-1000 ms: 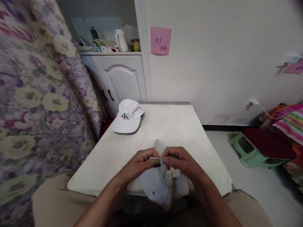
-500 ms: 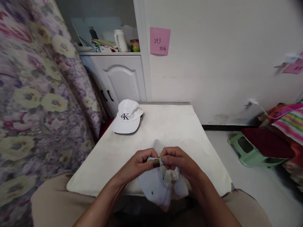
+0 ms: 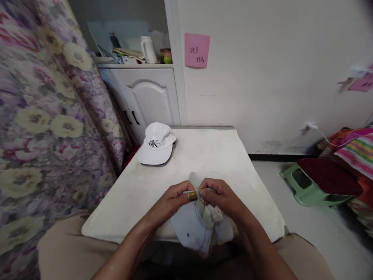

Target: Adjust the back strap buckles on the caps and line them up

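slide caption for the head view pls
Left hand and right hand hold a light blue cap; a white cap sits on the table.

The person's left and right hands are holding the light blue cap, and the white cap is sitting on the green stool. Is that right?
Not quite: the head view shows the white cap sitting on the table. The left hand and right hand are indeed holding the light blue cap.

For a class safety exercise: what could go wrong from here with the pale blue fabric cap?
The pale blue fabric cap overhangs the near edge of the white table, so it might drop if the left hand and right hand loosen. The small gold rectangular piece by the left thumb, perhaps a buckle, could pinch skin.
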### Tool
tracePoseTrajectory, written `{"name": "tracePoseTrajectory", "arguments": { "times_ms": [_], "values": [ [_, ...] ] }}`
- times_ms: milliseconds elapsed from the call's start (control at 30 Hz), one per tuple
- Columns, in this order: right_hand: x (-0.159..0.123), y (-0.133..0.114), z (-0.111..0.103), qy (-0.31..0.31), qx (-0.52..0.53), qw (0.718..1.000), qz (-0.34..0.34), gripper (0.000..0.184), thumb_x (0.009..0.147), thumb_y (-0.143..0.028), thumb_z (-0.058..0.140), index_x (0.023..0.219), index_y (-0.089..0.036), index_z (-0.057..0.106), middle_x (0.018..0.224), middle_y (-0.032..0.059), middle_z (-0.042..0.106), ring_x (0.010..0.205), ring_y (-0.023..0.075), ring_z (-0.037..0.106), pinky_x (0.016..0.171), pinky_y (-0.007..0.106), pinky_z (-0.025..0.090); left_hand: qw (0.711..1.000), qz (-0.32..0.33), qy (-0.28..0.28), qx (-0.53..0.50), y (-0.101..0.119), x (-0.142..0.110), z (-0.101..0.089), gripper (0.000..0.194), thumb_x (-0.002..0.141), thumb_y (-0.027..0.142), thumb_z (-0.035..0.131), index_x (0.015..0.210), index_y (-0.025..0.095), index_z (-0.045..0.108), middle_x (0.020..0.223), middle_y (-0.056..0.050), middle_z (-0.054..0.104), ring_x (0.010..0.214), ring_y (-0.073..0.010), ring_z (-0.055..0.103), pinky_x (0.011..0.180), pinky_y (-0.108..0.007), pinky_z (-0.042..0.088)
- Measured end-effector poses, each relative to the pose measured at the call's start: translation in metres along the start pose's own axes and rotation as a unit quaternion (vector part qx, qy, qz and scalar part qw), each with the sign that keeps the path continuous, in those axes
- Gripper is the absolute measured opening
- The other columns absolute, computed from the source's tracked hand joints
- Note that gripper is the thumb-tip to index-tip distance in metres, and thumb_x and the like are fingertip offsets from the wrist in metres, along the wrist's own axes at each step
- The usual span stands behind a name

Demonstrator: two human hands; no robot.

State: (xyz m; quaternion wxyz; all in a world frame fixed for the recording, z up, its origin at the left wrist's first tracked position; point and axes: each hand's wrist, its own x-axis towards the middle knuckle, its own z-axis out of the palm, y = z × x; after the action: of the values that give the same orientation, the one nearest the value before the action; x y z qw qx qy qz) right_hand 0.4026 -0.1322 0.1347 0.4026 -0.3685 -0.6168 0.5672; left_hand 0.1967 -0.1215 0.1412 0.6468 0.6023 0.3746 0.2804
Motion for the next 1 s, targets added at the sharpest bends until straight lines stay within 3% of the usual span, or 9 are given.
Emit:
{"name": "tracePoseTrajectory", "arguments": {
  "times_ms": [533, 867, 1000],
  "values": [
    [0.009, 0.015, 0.012, 0.016, 0.154, 0.988, 0.011, 0.026, 0.081, -0.039, 0.068, 0.071, -0.018, 0.057, 0.053, -0.0059, 0.05, 0.045, 0.0081, 0.037, 0.046, 0.023, 0.028, 0.999, 0.025, -0.004, 0.03, -0.001, -0.003, -0.004, 0.031, 0.089, 0.047, 0.062, 0.081, 0.019, 0.052, 0.069, 0.005, 0.045, 0.058, -0.0101, 0.037, 0.05, -0.021, 0.026],
    [0.001, 0.003, 0.004, -0.016, 0.034, 0.999, -0.002, 0.015, 0.085, -0.029, 0.065, 0.076, -0.017, 0.065, 0.062, -0.003, 0.056, 0.056, 0.0098, 0.045, 0.055, 0.023, 0.035, 0.995, 0.052, 0.029, -0.079, -0.016, -0.002, -0.012, 0.031, 0.085, 0.045, 0.069, 0.084, 0.017, 0.058, 0.071, 0.002, 0.053, 0.058, -0.0098, 0.043, 0.054, -0.02, 0.03],
    [-0.003, -0.003, 0.003, 0.032, 0.035, 0.999, -0.022, 0.017, 0.086, -0.032, 0.067, 0.077, -0.018, 0.065, 0.066, -0.0026, 0.057, 0.057, 0.0101, 0.047, 0.055, 0.024, 0.037, 0.993, 0.077, 0.016, -0.092, -0.021, -0.003, -0.014, 0.024, 0.09, 0.04, 0.066, 0.087, 0.017, 0.059, 0.077, 0.001, 0.053, 0.065, -0.0111, 0.046, 0.059, -0.021, 0.033]
  ]
}}
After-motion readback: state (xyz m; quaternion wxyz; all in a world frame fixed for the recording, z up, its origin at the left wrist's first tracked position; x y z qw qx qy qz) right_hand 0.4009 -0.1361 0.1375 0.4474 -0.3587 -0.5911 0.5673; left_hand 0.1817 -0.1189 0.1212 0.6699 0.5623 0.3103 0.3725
